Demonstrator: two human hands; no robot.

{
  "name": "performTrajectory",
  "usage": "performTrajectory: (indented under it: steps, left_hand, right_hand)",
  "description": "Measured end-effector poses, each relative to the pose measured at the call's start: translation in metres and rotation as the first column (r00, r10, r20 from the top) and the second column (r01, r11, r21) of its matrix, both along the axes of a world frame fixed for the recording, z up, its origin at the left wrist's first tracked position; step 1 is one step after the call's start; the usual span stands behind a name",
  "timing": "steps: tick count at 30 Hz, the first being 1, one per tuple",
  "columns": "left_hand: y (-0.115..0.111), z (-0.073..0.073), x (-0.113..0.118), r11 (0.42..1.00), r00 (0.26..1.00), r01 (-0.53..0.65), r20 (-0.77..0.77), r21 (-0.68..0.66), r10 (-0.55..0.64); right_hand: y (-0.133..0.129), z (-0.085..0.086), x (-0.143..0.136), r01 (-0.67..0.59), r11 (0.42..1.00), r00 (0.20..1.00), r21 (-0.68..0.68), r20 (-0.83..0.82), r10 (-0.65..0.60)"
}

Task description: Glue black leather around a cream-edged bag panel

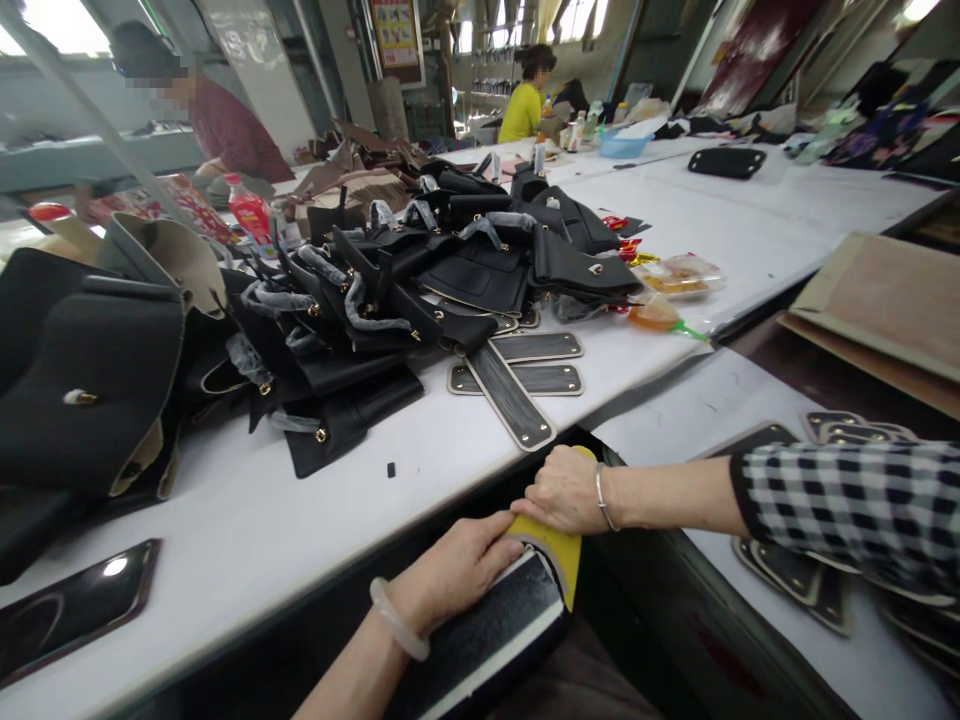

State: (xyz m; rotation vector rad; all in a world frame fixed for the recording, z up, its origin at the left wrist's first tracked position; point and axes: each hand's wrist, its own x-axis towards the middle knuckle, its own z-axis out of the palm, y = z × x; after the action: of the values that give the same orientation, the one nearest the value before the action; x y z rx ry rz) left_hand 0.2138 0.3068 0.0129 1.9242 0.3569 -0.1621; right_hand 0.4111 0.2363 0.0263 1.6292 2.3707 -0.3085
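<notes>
At the bottom centre, a black bag piece (517, 610) with pale strips along its edges sits over my lap, below the table edge. My left hand (476, 560) is closed over its upper side, with the fingertips at a curved yellow sheet (562, 550) at its far end. My right hand (566, 490) grips the yellow sheet from the top, its fingers curled round the edge and partly hidden. The two hands nearly touch. Just beyond them on the table lie several black straps (514, 395) with pale borders and metal studs.
Black bag parts with wrapped handles (360, 290) are heaped on the white table (247, 540). A phone (75, 605) lies at left. More studded pieces (795, 575) and a brown carton (885, 310) are at right. Two other people are farther back.
</notes>
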Motion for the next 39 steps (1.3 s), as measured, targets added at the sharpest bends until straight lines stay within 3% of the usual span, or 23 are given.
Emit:
performTrajectory:
  steps: [18, 26, 35, 37, 39]
  left_hand:
    - [-0.005, -0.002, -0.004, 0.997, 1.0, -0.011, 0.015, 0.078, 0.01]
    - [0.0, -0.003, -0.004, 0.999, 0.999, -0.022, -0.028, -0.025, 0.021]
    - [0.0, -0.023, 0.002, 0.984, 0.989, -0.127, -0.086, -0.121, 0.117]
    - [0.0, -0.023, 0.002, 0.98, 0.988, -0.144, -0.083, -0.14, 0.134]
    - [0.0, -0.023, 0.002, 0.974, 0.986, -0.158, -0.085, -0.16, 0.146]
  right_hand:
    - [-0.03, -0.009, -0.023, 0.247, 0.969, 0.969, -0.003, 0.022, -0.247]
    - [-0.049, -0.005, -0.039, 0.287, 0.958, 0.957, 0.024, 0.024, -0.288]
    - [-0.081, -0.011, -0.041, 0.366, 0.93, 0.93, 0.033, -0.044, -0.364]
    - [-0.093, -0.017, -0.037, 0.445, 0.896, 0.881, -0.011, -0.172, -0.44]
    - [-0.101, -0.023, -0.031, 0.581, 0.805, 0.725, -0.12, -0.373, -0.579]
